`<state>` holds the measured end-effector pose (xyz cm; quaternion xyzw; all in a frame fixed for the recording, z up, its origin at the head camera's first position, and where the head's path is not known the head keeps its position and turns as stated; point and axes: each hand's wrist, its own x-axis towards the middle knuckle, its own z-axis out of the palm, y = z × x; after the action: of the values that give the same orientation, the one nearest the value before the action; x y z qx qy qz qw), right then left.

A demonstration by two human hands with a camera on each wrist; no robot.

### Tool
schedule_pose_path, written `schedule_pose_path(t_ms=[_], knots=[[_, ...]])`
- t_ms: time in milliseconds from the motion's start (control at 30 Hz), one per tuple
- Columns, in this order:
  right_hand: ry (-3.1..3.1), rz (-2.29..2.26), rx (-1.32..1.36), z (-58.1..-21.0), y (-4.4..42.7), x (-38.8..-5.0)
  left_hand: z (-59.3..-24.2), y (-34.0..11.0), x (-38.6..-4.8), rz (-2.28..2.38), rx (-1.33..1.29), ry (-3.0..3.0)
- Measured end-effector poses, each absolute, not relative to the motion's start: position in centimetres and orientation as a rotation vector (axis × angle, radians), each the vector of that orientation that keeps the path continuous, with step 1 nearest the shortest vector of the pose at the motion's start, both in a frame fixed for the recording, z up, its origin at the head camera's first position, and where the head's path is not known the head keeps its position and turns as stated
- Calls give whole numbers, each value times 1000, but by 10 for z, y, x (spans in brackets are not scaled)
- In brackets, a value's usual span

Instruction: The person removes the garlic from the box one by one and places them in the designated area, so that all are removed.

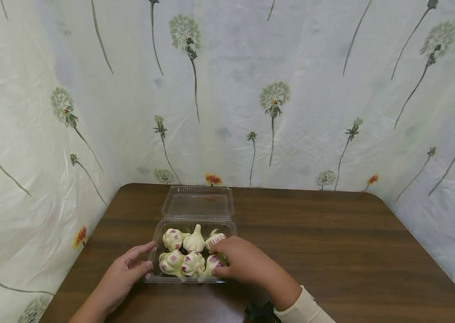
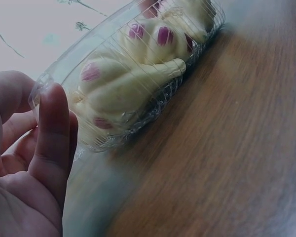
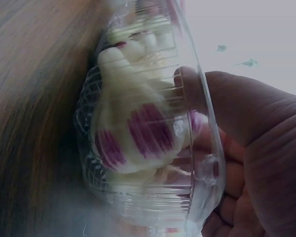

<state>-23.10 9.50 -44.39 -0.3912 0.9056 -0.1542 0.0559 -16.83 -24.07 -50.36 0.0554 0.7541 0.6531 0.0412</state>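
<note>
A clear plastic clamshell box (image 1: 171, 280) holds several garlic bulbs (image 1: 194, 242), pale with purple streaks, in two rows. My left hand (image 1: 120, 274) pinches the box's left rim between thumb and fingers, as the left wrist view shows. Reaching over the right side, my right hand (image 1: 247, 261) has its thumb and fingers inside the box, around the front right garlic bulb (image 1: 212, 264). Through the ribbed plastic wall, the right wrist view shows the thumb against that bulb (image 3: 143, 123). Part of the bulb is hidden by the hand in the head view.
The box's transparent lid (image 1: 199, 202) lies folded back towards the wall. Everything rests on a dark wooden table (image 1: 332, 251). Flower-printed sheeting (image 1: 227, 89) hangs behind and at both sides. A black object (image 1: 260, 312) sits by my right wrist.
</note>
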Motion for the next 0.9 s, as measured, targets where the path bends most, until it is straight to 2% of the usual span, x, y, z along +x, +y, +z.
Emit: schedule_pose_path(t_ms=[900], knots=[[2692, -580, -1272, -447, 100, -235, -503, -241, -169, 1998, 162, 2279]])
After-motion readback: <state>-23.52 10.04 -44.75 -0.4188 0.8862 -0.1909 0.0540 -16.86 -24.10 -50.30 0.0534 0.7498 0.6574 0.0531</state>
